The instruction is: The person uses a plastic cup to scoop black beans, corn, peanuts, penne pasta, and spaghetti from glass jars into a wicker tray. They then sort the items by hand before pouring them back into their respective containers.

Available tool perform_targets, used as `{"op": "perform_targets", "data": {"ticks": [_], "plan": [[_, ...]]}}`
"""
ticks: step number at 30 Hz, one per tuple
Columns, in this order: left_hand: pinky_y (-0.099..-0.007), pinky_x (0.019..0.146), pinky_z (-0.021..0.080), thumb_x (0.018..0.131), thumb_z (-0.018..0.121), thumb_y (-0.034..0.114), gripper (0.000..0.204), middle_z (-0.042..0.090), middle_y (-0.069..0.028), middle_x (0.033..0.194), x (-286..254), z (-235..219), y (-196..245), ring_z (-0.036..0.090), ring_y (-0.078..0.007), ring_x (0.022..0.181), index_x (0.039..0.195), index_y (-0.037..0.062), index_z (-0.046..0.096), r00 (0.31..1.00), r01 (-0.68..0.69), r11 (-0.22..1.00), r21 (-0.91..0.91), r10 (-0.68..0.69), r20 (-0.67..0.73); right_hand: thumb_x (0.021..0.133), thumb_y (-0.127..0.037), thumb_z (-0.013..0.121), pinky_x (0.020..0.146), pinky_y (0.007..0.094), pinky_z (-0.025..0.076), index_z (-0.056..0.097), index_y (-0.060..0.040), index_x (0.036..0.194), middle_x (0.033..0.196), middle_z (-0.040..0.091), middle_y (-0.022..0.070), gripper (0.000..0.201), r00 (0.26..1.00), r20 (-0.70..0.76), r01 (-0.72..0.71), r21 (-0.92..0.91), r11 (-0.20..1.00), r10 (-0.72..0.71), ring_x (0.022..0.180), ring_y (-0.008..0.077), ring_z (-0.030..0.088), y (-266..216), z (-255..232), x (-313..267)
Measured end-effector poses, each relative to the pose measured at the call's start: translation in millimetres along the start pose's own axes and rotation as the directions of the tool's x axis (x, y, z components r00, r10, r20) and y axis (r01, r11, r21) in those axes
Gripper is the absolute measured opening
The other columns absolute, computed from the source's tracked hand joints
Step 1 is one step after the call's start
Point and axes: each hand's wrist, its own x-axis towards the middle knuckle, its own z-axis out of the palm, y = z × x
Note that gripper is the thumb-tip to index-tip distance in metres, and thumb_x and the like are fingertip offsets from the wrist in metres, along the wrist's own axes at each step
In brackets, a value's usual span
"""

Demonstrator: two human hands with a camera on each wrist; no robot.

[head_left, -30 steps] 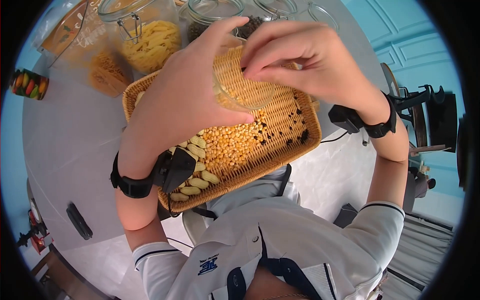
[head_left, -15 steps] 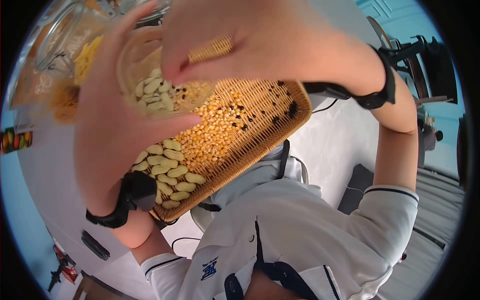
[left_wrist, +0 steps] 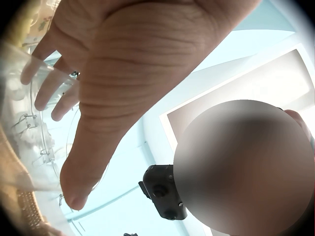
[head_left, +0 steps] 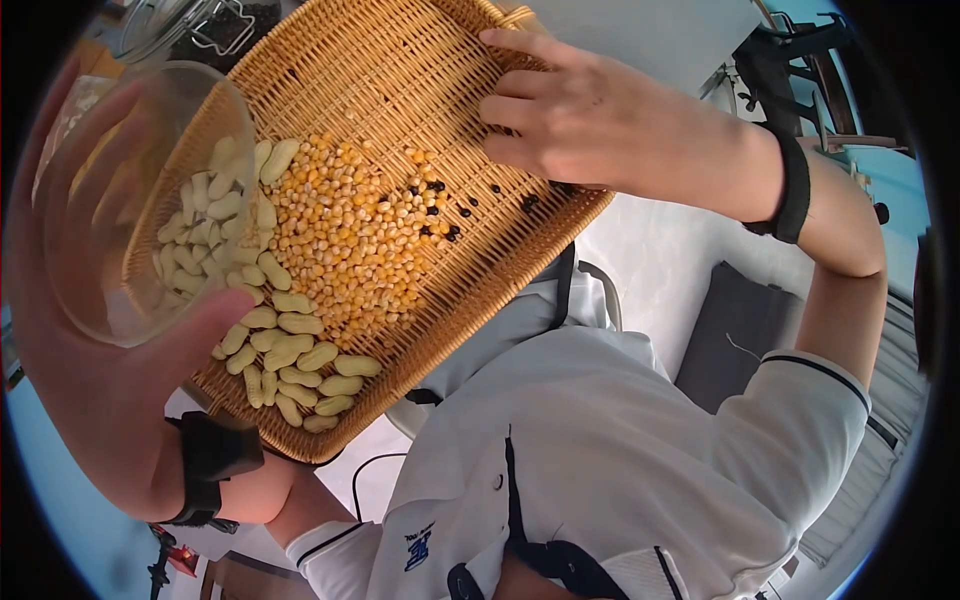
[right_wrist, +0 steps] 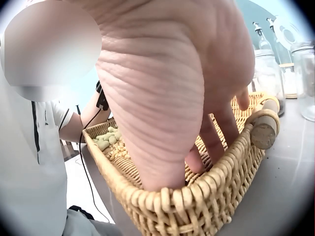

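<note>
The right hand (head_left: pixel 590 125) is now reaching over the end of the wicker basket (head_left: pixel 400 60) where black beans (head_left: pixel 434 210) are lying, having moved away from the clear bowl (head_left: pixel 215 75) since the earlier frame. The bowl is appearing see-through and round-rimmed, tilting over the basket's peanut side; peanuts (head_left: pixel 289 348) are showing in or through it, which of the two being impossible to tell. The left hand (head_left: pixel 95 385) is gripping it, fingers spreading around its outside and thumb bending by the rim. The right hand is holding its fingers apart, loosely bent and pointing down inside the basket's corner; whether the fingertips are touching beans is staying hidden. Between the hands, yellow corn kernels (head_left: pixel 345 240) are lying beside the peanuts, and the tan, woven basket is sitting at a slant.
</note>
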Motion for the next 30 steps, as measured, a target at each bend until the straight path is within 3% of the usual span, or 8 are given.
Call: {"op": "perform_targets", "data": {"ticks": [1,4,9,13,16,19,28,30], "plan": [[-0.0457,0.114,0.044,0.067,0.081,0.025,0.096,0.048,-0.0141,0.153,-2,1,6,0.050,-0.0324,0.139,0.152,0.0037,0.043,0.994,0.106,0.990,0.088,-0.104,-0.033,0.067,-0.009,0.082,0.115,0.0418,0.038,0.067,-0.0079,0.105,0.099,0.067,0.0016,0.041,0.999,-0.045,0.005,-0.024,1.000,-0.006,0.102,0.0197,0.068,1,5,0],[-0.0482,0.116,0.042,0.067,0.078,0.027,0.092,0.047,-0.0133,0.154,-3,-2,1,0.048,-0.0337,0.141,0.150,0.0007,0.047,0.998,0.056,0.985,0.163,-0.054,-0.016,0.068,-0.009,0.081,0.113,0.0411,0.039,0.068,-0.0070,0.103,0.101,0.068,0.0013,0.038,0.999,-0.042,-0.020,-0.015,1.000,0.019,0.103,0.0195,0.068,0,13,1],[-0.0487,0.117,0.041,0.066,0.076,0.024,0.093,0.047,-0.0148,0.154,-2,3,5,0.048,-0.0354,0.140,0.150,-0.0004,0.045,0.998,0.064,0.987,0.150,-0.060,-0.028,0.075,-0.007,0.075,0.101,0.0412,0.049,0.068,-0.0022,0.097,0.102,0.069,0.0077,0.023,0.994,-0.091,0.083,0.298,0.951,-0.058,0.103,0.0262,0.067,19,24,-1],[-0.0492,0.117,0.040,0.066,0.076,0.024,0.093,0.049,-0.0158,0.153,-3,6,7,0.049,-0.0359,0.139,0.151,-0.0003,0.045,0.995,0.101,0.983,0.152,-0.099,-0.020,0.078,-0.006,0.068,0.086,0.0400,0.058,0.066,0.0020,0.087,0.101,0.068,0.0127,0.011,0.995,0.049,0.072,0.280,0.957,-0.089,0.101,0.0321,0.067,15,5,-1],[-0.0489,0.117,0.041,0.066,0.075,0.023,0.093,0.050,-0.0162,0.151,-2,7,5,0.050,-0.0360,0.139,0.151,-0.0002,0.044,0.996,0.082,0.987,0.135,-0.077,-0.039,0.067,-0.007,0.073,0.081,0.0362,0.055,0.061,-0.0023,0.070,0.088,0.061,0.0073,0.013,0.983,-0.108,0.171,0.269,0.948,-0.146,0.087,0.0265,0.064,9,20,-7],[-0.0487,0.117,0.041,0.067,0.075,0.023,0.094,0.051,-0.0165,0.151,-2,7,4,0.050,-0.0361,0.138,0.152,0.0001,0.043,0.996,0.087,0.986,0.145,-0.083,-0.036,0.065,-0.007,0.073,0.078,0.0362,0.058,0.060,0.0000,0.068,0.088,0.061,0.0086,0.015,0.985,0.052,0.148,0.241,0.959,-0.165,0.088,0.0274,0.066,6,11,-9],[-0.0505,0.116,0.042,0.067,0.079,0.023,0.101,0.051,-0.0192,0.149,-1,8,3,0.051,-0.0377,0.137,0.156,0.0015,0.036,0.999,0.041,0.994,0.099,-0.038,-0.031,0.080,0.003,0.066,0.085,0.0354,0.061,0.063,0.0009,0.083,0.100,0.067,0.0126,0.004,0.965,0.180,0.124,0.333,0.935,-0.192,0.100,0.0309,0.068,14,10,-3],[-0.0505,0.116,0.042,0.067,0.079,0.023,0.101,0.051,-0.0193,0.149,0,8,3,0.051,-0.0378,0.137,0.156,0.0015,0.036,0.999,0.030,0.995,0.099,-0.028,-0.026,0.077,-0.002,0.065,0.082,0.0377,0.059,0.059,0.0041,0.074,0.092,0.063,0.0149,0.009,0.986,-0.103,0.165,0.434,0.886,-0.133,0.095,0.0331,0.066,19,30,-3]]}}
